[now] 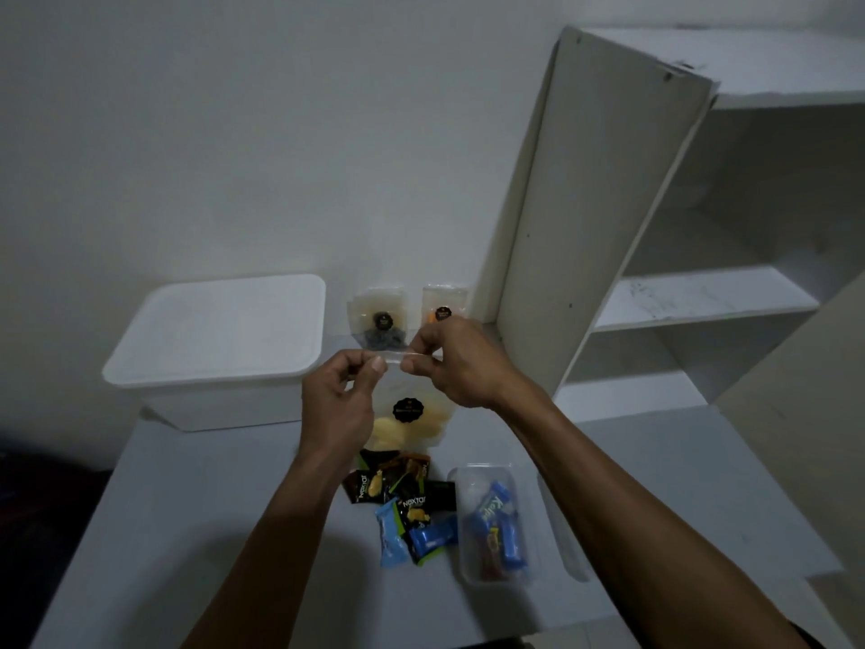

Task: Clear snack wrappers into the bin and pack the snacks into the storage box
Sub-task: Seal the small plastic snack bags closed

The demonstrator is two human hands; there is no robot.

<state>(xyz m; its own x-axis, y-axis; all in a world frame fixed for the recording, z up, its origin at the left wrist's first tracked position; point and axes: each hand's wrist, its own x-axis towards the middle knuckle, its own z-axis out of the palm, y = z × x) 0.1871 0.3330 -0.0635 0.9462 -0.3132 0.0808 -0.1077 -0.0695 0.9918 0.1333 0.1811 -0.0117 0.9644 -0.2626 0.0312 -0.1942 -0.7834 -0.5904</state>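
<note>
Both hands raised over the table (196,508). Left hand (337,405) and right hand (458,363) each pinch the top strip of a clear pouch (407,414), thumb and forefinger closed on it; the two pinches sit near each other at the strip's middle. The pouch hangs upright between the hands, with yellow chips in its lower half and a round black label on the front. Its bottom edge is close over the table; cannot tell if it touches.

Loose wrappers (402,498) lie near of the pouch: black "Nextar" packs, some overlapping, with blue ones at the near edge of the pile. The left forearm covers part of the pile's left side. Just right of the pile, a clear tray (491,526) holds more blue packs.

Far left: white box (220,348), lid on. Two more clear pouches (379,316) stand against the wall, far of the hands; the right hand partly hides the right one. White shelf unit (702,297) at right.
</note>
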